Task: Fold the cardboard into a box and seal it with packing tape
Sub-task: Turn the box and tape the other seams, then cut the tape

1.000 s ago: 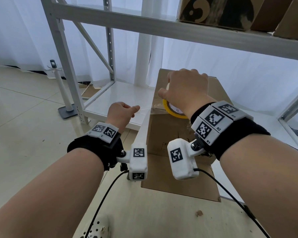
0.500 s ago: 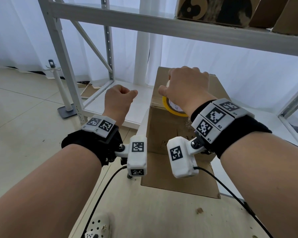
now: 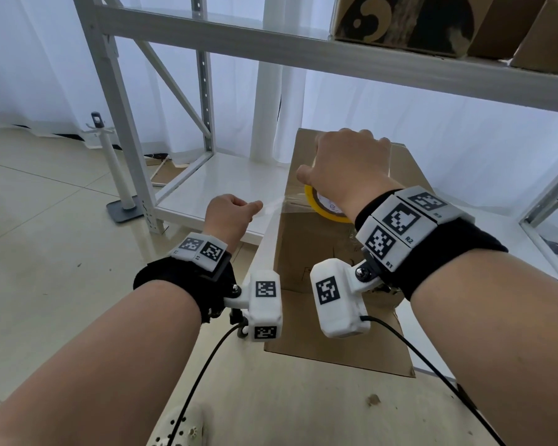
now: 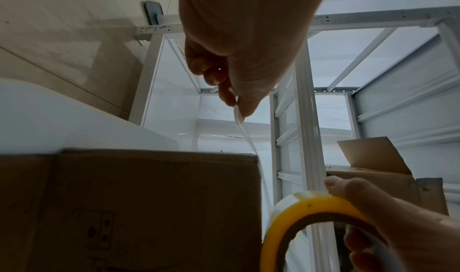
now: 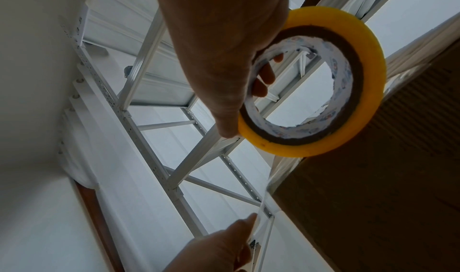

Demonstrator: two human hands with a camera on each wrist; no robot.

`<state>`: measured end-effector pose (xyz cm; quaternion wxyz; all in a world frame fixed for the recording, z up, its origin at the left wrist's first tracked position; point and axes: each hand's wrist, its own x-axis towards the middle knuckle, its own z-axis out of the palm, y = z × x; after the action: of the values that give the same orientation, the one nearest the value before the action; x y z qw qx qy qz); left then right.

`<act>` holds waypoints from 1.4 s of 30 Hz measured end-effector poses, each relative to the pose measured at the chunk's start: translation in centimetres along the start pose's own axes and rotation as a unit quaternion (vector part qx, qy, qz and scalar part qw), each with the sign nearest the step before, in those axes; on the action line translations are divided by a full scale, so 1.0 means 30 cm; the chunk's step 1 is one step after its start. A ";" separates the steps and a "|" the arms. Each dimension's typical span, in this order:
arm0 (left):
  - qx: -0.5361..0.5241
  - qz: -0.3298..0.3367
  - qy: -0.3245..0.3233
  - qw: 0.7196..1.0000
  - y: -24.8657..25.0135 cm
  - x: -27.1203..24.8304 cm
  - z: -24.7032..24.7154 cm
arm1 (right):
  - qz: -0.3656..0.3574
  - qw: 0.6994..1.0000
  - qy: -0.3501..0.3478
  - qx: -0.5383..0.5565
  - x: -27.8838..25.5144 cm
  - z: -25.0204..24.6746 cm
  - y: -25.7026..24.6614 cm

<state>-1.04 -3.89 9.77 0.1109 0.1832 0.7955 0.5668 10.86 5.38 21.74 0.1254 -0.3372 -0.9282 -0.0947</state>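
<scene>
The left hand pinches a clear tape strip — pulled from the yellow roll beside the box.

Tape roll mostly hidden behind right hand — box print unreadable.

The left hand has dropped, drawing a tape strip taut again.

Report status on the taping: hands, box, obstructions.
Left hand pinches clear tape strip. Right hand grips yellow tape roll atop folded cardboard box. Nothing in the way.
</scene>
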 end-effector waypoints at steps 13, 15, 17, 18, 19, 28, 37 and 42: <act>-0.016 -0.077 -0.063 0.995 -0.022 -0.046 0.090 | 0.001 1.000 0.010 0.029 -0.004 0.010 0.013; -0.017 -0.095 -0.075 0.992 -0.020 -0.048 0.097 | 0.003 0.999 0.008 0.033 -0.006 0.011 0.020; -0.018 -0.115 -0.093 0.989 -0.013 -0.053 0.100 | 0.002 0.999 0.006 0.038 -0.008 0.010 0.026; -0.024 -0.128 -0.099 0.987 -0.009 -0.059 0.102 | 0.002 0.999 0.004 0.040 -0.010 0.008 0.029; -0.032 -0.141 -0.103 0.984 -0.005 -0.064 0.102 | 0.001 0.999 0.003 0.040 -0.011 0.007 0.029; 0.066 -0.089 -0.116 0.987 0.011 -0.057 0.092 | -0.013 1.000 0.013 0.022 -0.027 0.008 0.010; 0.080 -0.089 -0.101 0.988 0.013 -0.064 0.096 | 0.001 0.999 0.009 0.043 -0.032 0.001 0.021; 0.142 -0.080 -0.126 0.979 -0.002 -0.051 0.061 | 0.000 0.999 0.009 0.035 -0.033 -0.002 0.018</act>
<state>1.05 -2.97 9.06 0.2277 0.2026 0.8599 0.4095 11.96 5.18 21.54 0.1453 -0.3321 -0.9297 -0.0652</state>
